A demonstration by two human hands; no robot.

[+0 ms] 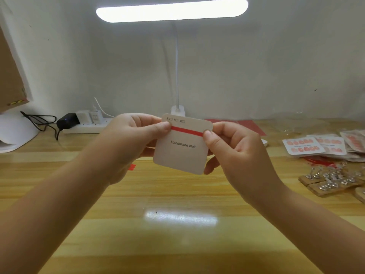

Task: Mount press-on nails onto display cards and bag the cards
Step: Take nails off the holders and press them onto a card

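— Hands first. What have they got?

— Left hand [130, 133]: thumb on the front, fingers curled behind, pinching the left edge of a white card [182, 149]. Right hand [227, 147] does the same at the right edge. Card held up in the air above the table [177, 244], tilted a little, face toward the person.

— Anything on the card?

— A red strip [186, 131] runs across the upper part, each thumb at one end of it. Looks like tape with its backing on, though I can't be certain. No nails on it yet.

— Writing?

— "Handmade Nail" in the middle. Along the top, small tick-boxes; I make out "S" and "M", the first one maybe "XS".

— So how far along?

— I'd judge this card is at the start: strip on, nails and bagging to come. Off to the right lies a pile of finished cards [316, 146] with pink nails on them, seemingly bagged. Nearer, loose nails on sticks [331, 179] wait. A red sheet [246, 125] lies behind the hands.

— Further out?

— Lamp [177, 111] at the wall, power strip [85, 127] to the left. Labels there are unreadable.
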